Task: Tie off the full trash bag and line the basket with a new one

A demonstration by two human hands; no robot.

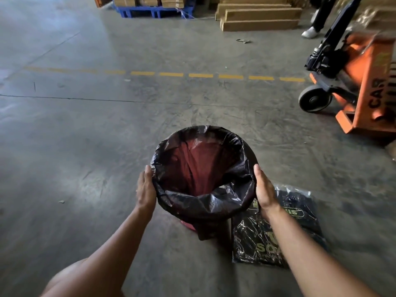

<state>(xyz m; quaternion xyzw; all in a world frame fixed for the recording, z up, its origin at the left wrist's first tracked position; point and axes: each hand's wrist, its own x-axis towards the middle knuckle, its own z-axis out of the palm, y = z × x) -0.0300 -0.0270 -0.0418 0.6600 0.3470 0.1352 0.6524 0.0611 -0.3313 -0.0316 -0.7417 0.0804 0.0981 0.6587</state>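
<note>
Item: red basket, standing on the concrete floor; fitted with a thin black bag, mouth folded outward over the rim, interior empty, red showing through.

Hands: left hand and right hand, open and flat, pressed against opposite sides of the rim, gripping nothing; likely smoothing the fold so the liner stays put.

Adjacent: pack of spare bags, flat on the floor just right of the basket.

Full bag: not in view.

Room: warehouse; dashed yellow line, orange pallet jack, stacked cartons, blue pallet.
</note>
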